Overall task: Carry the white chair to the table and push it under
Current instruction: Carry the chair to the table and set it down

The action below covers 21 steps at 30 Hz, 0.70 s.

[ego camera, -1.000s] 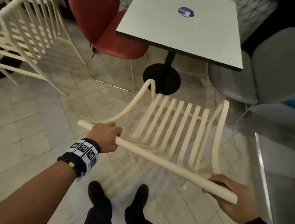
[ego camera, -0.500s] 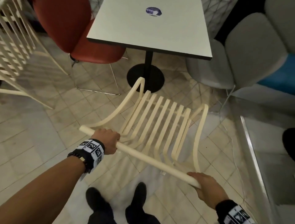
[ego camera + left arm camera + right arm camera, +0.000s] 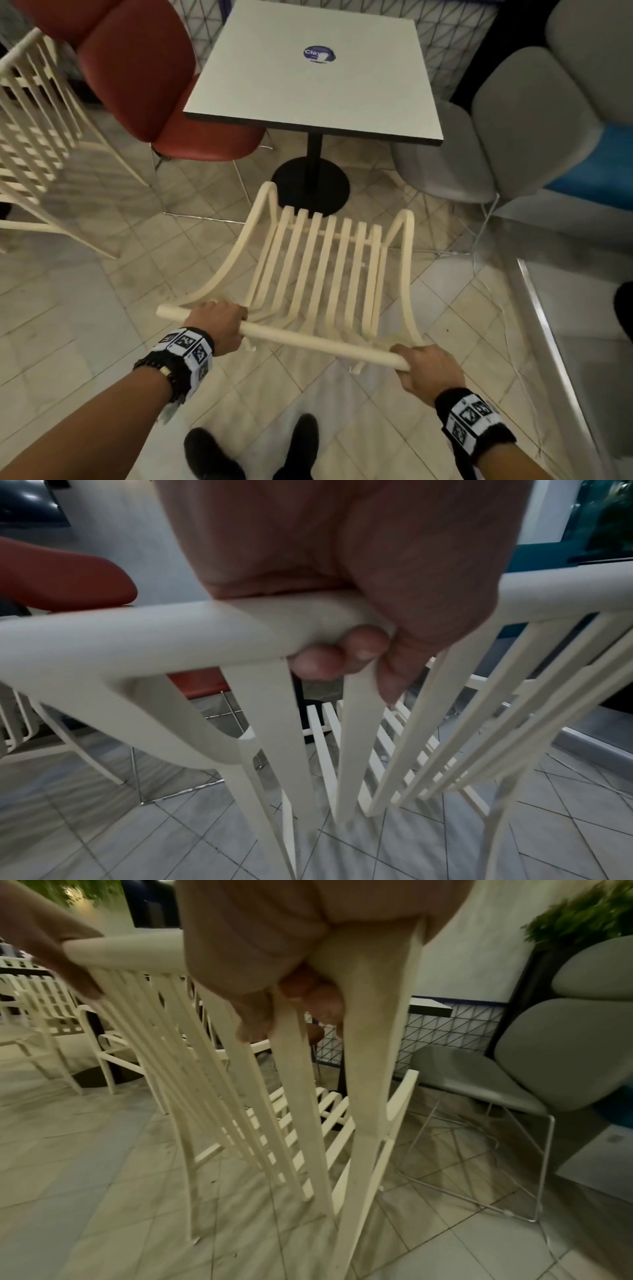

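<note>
Both hands, left hand and right hand, grasp the white chair facing the table; next, push it under.

Cream-white slatted chair: smooth moulded plastic by the look, satin sheen on the round top rail. Square pale-grey table – matt laminate-like top, dark edge band, matt black post and disc base. Red shell chair and grey shell chair: smooth, matt seats on thin bright metal wire legs. Pale floor tiles – dull, scuffed, visible joints.
</note>
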Motion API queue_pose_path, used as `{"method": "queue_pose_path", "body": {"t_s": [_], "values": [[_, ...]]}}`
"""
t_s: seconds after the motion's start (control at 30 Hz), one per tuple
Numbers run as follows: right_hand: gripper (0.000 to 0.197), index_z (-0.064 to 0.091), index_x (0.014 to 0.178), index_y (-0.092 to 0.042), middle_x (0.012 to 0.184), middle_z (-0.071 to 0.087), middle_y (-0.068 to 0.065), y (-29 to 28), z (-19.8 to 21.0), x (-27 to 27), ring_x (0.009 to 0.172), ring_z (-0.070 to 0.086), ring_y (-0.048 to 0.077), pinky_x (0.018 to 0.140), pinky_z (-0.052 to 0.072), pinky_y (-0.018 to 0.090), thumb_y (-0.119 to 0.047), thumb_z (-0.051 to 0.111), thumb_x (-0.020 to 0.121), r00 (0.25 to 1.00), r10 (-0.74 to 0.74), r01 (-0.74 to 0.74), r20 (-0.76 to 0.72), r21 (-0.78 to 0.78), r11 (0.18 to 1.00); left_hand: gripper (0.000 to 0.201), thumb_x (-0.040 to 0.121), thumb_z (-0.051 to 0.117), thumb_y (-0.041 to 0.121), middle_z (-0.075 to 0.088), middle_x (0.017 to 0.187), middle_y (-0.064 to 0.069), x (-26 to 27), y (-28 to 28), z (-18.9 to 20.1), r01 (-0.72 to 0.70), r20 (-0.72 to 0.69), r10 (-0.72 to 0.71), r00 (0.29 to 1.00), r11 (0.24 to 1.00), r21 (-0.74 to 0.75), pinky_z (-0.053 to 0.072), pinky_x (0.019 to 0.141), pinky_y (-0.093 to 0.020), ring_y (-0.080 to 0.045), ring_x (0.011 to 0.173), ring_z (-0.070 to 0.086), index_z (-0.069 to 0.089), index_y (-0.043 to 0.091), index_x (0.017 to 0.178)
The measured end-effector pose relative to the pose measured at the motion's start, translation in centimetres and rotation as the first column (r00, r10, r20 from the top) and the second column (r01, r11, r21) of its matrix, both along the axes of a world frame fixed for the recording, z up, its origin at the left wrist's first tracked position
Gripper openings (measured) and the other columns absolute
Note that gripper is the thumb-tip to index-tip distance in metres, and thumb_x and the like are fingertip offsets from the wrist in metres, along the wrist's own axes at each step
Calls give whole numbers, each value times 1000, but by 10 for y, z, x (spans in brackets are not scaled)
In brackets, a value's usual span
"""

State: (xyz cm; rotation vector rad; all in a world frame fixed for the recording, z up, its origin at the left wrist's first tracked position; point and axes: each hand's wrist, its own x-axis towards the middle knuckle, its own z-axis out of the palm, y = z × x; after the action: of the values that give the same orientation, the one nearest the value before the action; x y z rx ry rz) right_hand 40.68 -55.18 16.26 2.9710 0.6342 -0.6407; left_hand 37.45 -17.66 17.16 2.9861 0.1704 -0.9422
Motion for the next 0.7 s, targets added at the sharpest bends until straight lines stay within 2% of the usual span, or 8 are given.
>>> {"method": "queue_pose_path", "body": {"t_s": [0.13, 0.23, 0.3, 0.37, 0.43, 0.5, 0.57, 0.7], "values": [[51, 68, 98, -29, 90, 57, 4, -1, 3, 28, 82, 54, 27, 70, 53, 47, -57, 82, 58, 994, -38, 36, 103, 19, 999, 27, 83, 57, 44, 64, 100, 5, -6, 5, 1, 3, 119, 10, 993, 994, -108, 50, 85, -38, -20, 92, 59, 61, 33, 108], [82, 54, 123, -32, 123, 50, 3, -14, 13, 32, 107, 50, 23, 96, 48, 48, -84, 62, 61, 934, -325, 348, -146, 178, 921, 42, 76, 55, 70, 51, 92, 12, -22, 30, 4, -28, 303, 118, 946, 959, -283, 47, 83, -39, -13, 88, 50, 67, 39, 102], [79, 56, 122, -20, 123, 56, 11, -22, 21, 24, 101, 59, 25, 96, 49, 45, -80, 56, 71, 751, -553, 654, -361, 287, 700, 52, 74, 44, 81, 56, 97, 8, -36, 61, 0, -237, 354, 329, 875, 931, -279, 49, 85, -45, -17, 94, 53, 68, 41, 97], [67, 61, 110, -3, 105, 67, 20, -21, 20, 19, 85, 68, 33, 87, 56, 49, -64, 59, 82, 461, -689, 887, -559, 294, 355, 68, 75, 33, 83, 63, 102, -9, -43, 76, -7, -511, 281, 581, 764, 811, -286, 50, 85, -47, -31, 96, 59, 68, 31, 102], [43, 59, 104, 8, 90, 66, 27, -15, 13, 24, 76, 68, 39, 70, 62, 46, -33, 65, 90, 158, -629, 967, -761, 248, -56, 73, 78, 40, 75, 68, 99, -22, -37, 72, -17, -682, 218, 776, 592, 626, -378, 50, 83, -46, -39, 92, 63, 64, 12, 106], [30, 55, 105, 13, 88, 62, 28, -10, 5, 36, 74, 64, 40, 50, 61, 33, -11, 63, 90, 28, -542, 944, -840, 201, -263, 60, 82, 55, 57, 71, 82, -21, -24, 62, -21, -773, 182, 903, 390, 429, -467, 54, 79, -41, -35, 77, 68, 61, 3, 108], [28, 52, 108, 15, 90, 60, 30, -7, -2, 43, 68, 63, 40, 37, 54, 23, -4, 62, 90, 9, -546, 941, -838, 192, -279, 42, 84, 60, 33, 69, 65, -16, -13, 57, -24, -817, 133, 960, 245, 278, -505, 51, 62, -32, -24, 57, 65, 61, -1, 109], [12, 52, 96, 13, 98, 56, 35, 1, -6, 75, 64, 62, 38, 32, 49, 20, 2, 54, 91, 29, -577, 934, -816, 228, -275, 32, 83, 59, 18, 70, 69, -21, 16, 63, -16, -819, 76, 980, 185, 196, -540, 48, 54, -28, -24, 50, 64, 65, -6, 103]]}}
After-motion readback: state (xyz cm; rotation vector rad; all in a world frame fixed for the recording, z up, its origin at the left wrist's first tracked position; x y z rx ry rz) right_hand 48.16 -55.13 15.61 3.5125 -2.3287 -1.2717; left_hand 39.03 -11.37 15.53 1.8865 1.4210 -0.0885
